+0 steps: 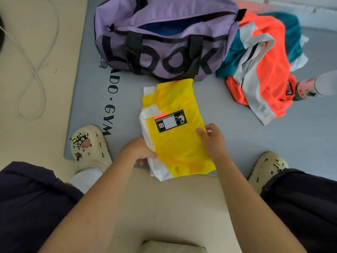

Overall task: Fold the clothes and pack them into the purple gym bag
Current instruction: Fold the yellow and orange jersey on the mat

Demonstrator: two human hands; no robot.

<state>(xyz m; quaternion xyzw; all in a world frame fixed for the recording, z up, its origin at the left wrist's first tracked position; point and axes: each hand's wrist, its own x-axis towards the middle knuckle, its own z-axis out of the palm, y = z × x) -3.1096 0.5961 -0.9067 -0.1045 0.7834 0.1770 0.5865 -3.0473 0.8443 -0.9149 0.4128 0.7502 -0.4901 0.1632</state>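
Grey gym mat (237, 128) lies over a beige floor (45, 52). Head view: folded yellow-and-white garment (178, 143) lies on the mat's near edge, just in front of the purple gym bag (164, 39), whose zip is open with something blue inside. Left hand (138, 152) grips the garment's white left edge, fingers curled under. Right hand (213, 139) pinches the right edge. Orange, teal and white clothes (260, 63) are heaped to the bag's right. Cream clogs (91, 148) flank the garment.
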